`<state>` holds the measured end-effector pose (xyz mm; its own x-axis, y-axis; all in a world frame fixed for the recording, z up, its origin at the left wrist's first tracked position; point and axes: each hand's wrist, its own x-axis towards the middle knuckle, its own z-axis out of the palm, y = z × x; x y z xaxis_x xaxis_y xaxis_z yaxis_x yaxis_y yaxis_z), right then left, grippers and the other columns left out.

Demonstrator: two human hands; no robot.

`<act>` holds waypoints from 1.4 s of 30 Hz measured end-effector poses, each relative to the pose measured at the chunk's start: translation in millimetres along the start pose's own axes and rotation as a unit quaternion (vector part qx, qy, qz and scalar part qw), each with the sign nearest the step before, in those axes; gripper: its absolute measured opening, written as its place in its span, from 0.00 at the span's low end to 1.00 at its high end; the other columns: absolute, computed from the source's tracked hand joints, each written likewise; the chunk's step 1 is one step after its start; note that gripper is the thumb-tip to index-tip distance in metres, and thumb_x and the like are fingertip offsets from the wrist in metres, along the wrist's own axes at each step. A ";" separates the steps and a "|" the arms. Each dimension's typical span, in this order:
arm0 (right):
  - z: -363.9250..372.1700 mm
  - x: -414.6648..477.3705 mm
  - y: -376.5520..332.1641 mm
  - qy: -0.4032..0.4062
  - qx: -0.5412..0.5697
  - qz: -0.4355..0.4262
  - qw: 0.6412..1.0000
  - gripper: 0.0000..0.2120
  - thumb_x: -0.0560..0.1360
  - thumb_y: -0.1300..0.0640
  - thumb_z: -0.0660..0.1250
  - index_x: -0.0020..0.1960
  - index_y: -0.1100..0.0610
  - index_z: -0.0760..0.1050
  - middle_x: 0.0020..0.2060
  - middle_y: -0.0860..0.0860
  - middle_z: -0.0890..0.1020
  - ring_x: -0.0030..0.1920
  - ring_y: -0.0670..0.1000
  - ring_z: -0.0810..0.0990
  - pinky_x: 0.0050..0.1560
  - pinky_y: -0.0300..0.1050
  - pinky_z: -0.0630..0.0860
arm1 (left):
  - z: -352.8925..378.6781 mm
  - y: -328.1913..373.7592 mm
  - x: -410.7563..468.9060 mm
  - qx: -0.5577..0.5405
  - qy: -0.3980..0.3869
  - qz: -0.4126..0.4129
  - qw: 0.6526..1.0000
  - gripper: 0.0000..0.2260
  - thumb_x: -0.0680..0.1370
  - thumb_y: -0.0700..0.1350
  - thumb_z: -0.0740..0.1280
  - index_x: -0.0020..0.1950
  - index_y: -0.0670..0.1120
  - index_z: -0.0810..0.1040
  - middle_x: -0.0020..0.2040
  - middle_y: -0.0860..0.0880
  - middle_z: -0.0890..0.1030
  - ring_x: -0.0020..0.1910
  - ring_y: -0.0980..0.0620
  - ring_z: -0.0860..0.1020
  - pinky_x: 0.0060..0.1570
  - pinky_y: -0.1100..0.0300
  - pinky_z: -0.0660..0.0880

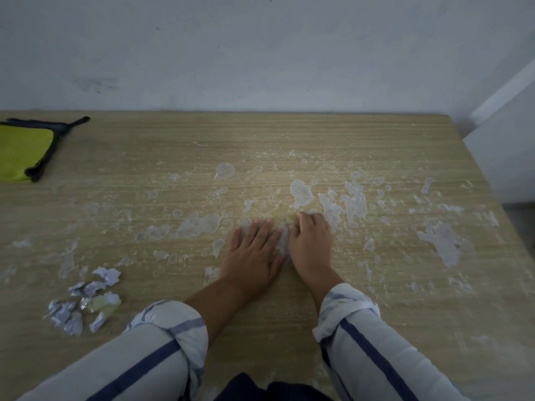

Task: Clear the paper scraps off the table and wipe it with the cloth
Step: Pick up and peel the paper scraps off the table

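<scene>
Near you on the left, a small pile of paper scraps (86,303) sits on the worktop (289,328). Your left hand (254,253) lies flat with straight fingers. Your right hand (311,241) has bent fingers at a pale stuck bit (285,241) between the hands. I cannot tell if it pinches it. Peel slowly from an edge so the bit comes off whole. More white patches (354,204) wait farther out. No bin or box shows. The yellow cloth (23,151) lies far left, away from both hands.
</scene>
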<state>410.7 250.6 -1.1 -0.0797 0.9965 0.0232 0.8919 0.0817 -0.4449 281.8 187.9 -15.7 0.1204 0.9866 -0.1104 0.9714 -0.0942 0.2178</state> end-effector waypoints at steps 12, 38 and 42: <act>-9.4 12.4 0.6 0.007 0.047 0.016 0.999 0.04 0.73 0.61 0.59 0.44 0.62 0.70 0.38 0.56 0.74 0.38 0.53 0.68 0.38 0.45 0.63 | -2.6 0.0 0.0 -0.001 -0.010 0.003 1.000 0.31 0.76 0.63 0.35 0.76 0.53 0.46 0.78 0.50 0.47 0.75 0.51 0.40 0.70 0.49 0.33; -12.4 9.4 -1.5 -0.013 -0.012 -0.014 1.000 0.12 0.75 0.57 0.59 0.54 0.63 0.73 0.47 0.59 0.79 0.48 0.59 0.76 0.47 0.51 0.72 | 1.0 -0.7 -0.9 0.004 -0.001 0.005 1.000 0.29 0.77 0.62 0.39 0.76 0.52 0.48 0.78 0.50 0.49 0.76 0.49 0.43 0.70 0.49 0.35; -10.6 17.0 -1.5 -0.028 -0.055 -0.015 0.998 0.07 0.75 0.60 0.57 0.49 0.62 0.71 0.44 0.59 0.77 0.43 0.58 0.76 0.40 0.48 0.69 | 2.0 -1.3 -0.6 0.005 0.002 0.005 1.000 0.29 0.77 0.62 0.39 0.76 0.52 0.48 0.78 0.49 0.50 0.76 0.49 0.44 0.70 0.49 0.35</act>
<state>412.7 267.5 9.5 -0.1293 0.9915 -0.0162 0.9318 0.1159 -0.3440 280.9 187.1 -17.9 0.1301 0.9860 -0.1046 0.9720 -0.1060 0.2097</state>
